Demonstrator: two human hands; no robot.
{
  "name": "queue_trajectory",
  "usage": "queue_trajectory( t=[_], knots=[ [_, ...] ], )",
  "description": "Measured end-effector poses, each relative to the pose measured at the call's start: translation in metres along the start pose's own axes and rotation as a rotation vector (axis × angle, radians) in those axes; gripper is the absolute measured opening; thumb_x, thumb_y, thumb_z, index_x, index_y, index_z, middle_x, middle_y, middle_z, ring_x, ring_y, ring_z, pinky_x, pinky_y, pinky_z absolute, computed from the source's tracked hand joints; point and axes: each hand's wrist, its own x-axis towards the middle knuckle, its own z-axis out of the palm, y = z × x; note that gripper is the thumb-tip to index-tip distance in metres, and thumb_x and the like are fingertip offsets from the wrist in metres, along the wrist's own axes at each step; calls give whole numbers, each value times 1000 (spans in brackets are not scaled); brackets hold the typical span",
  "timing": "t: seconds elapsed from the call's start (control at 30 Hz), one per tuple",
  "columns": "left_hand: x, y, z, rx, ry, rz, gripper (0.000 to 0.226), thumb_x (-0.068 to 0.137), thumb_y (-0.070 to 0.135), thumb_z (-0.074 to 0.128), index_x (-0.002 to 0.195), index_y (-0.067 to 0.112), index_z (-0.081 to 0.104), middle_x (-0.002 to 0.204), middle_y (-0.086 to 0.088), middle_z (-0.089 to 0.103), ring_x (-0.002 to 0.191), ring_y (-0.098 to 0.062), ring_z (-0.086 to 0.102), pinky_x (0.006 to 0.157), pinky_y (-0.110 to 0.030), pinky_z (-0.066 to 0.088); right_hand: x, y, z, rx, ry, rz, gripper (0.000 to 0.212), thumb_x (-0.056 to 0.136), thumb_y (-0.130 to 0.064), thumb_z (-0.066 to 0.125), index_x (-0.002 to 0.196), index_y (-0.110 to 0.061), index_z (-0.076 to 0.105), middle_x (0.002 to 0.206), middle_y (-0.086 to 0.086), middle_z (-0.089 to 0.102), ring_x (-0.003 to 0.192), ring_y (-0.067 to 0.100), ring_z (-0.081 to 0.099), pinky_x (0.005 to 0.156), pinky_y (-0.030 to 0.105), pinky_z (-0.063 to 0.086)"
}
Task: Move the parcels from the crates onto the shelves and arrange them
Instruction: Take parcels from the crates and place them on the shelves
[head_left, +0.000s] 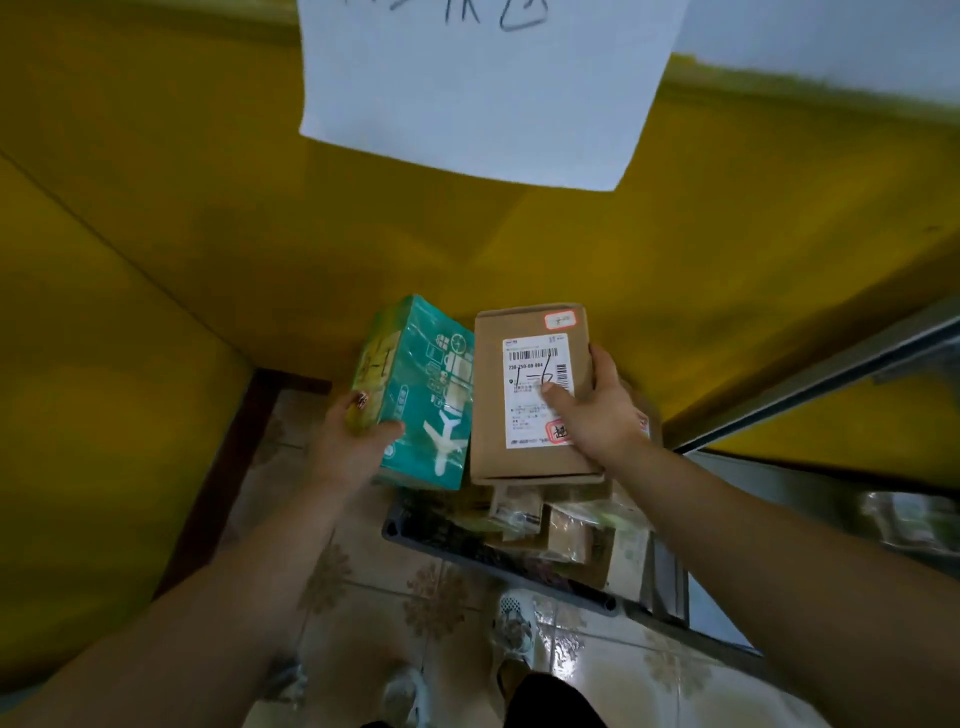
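— What's the left hand (358, 441) got?

— A teal parcel (426, 395), thumb across its front, fingers curled round its left side.

— And the right hand (597, 410)?

— It grips a brown box (530, 395), thumb pressed on the white label, fingers wrapped over the right edge.

— Where do the two sit?

— Both are held up mid-frame, the teal parcel at nine o'clock of the box, just beside it. The crate (467, 551) with more packets lies at six o'clock on the tiled floor (374, 613). A sheet of paper (483, 88) hangs at twelve.
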Motion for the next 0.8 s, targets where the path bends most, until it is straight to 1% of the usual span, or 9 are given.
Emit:
queue_trajectory(
  t=[0.07,0.17,0.27,0.33,0.4,0.47,0.57,0.7,0.8],
  knots=[
    [-15,8,-12,-25,17,57,42,81,22,75,117,29,55,106,2,66,86,-14,68,64,-30,56,-16,-15,-3,21,18,-29,69,89,-37,69,144,-38,28,88,-35,47,70,-7,52,47,7,37],
    [-39,20,-30,-54,19,130,43,80,27,75,117,33,55,104,9,64,81,-4,66,56,-18,52,-48,-37,-4,59,51,-73,73,90,-35,69,148,-34,25,96,-24,54,79,3,57,62,19,46],
    [-67,32,-48,-80,6,159,55,80,31,74,129,32,49,113,4,61,95,-16,65,78,-37,58,-87,-53,-5,90,113,-117,71,90,-30,70,147,-29,28,95,-24,53,89,12,59,77,32,52],
    [-83,40,-60,-57,-12,210,61,80,30,74,134,30,47,110,5,61,93,-17,66,79,-41,58,-113,-59,-6,101,163,-140,70,90,-28,70,147,-27,29,93,-26,51,87,10,58,68,25,51],
    [-100,47,-71,-49,-21,247,62,81,25,75,135,29,46,100,11,60,86,-15,67,67,-33,58,-137,-63,-8,121,193,-143,71,91,-28,70,148,-28,28,97,-22,52,85,9,58,59,18,44],
    [-117,52,-80,-44,-22,276,62,81,23,75,136,26,46,97,14,59,83,-13,67,61,-28,56,-159,-69,-12,133,214,-147,72,91,-26,69,149,-28,27,97,-19,51,81,6,58,55,15,43],
    [-144,59,-90,-34,-21,310,61,81,28,74,135,28,47,100,13,61,85,-14,68,65,-31,58,-186,-78,-23,144,248,-155,72,91,-25,69,149,-29,26,93,-23,49,71,-3,54,49,12,42],
    [-184,71,-88,-31,3,386,61,79,33,73,134,31,47,104,10,60,88,-16,68,73,-41,60,-217,-88,-47,189,286,-190,74,91,-24,69,149,-32,24,91,-26,48,66,-2,56,38,9,41],
    [-221,79,-77,3,49,432,74,71,42,72,138,28,44,121,-1,54,100,-23,63,80,-46,58,-240,-87,-71,211,312,-247,75,91,-25,69,149,-32,23,89,-25,50,66,-2,58,38,10,41]
  ],
)
